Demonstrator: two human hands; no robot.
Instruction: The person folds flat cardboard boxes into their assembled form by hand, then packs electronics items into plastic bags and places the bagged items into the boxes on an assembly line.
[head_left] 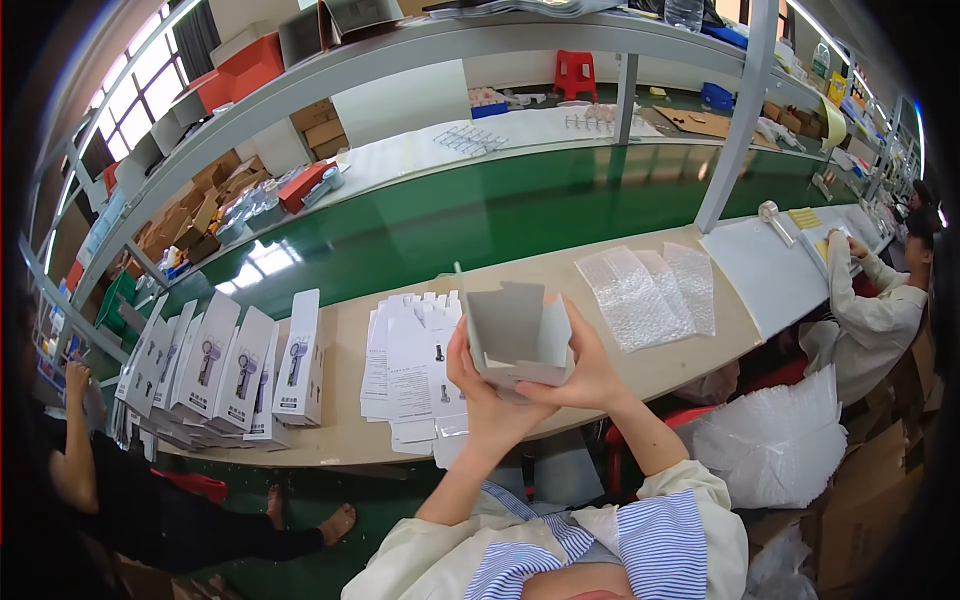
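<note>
Between my two hands is an open cardboard box (pixel 517 330), its grey inside facing up and its flaps standing. My left hand (pixel 480 388) is closed around its left side, and my right hand (pixel 585 368) grips the right side and lower front edge. I see nothing inside the box. Just left of my hands, flat unfolded white cartons (pixel 412 365) with printed faces lie in a pile on the table. Several clear bubble-wrap pouches (pixel 640 300) lie to the right of the box.
Printed white boxes (pixel 240 375) with a purple handheld device pictured stand crowded at the table's left end. A metal shelf post (pixel 738 130) rises at the right. A co-worker (pixel 875 285) sits far right; another person (pixel 110 480) is at left. A bulging clear plastic bag (pixel 770 440) lies beside me.
</note>
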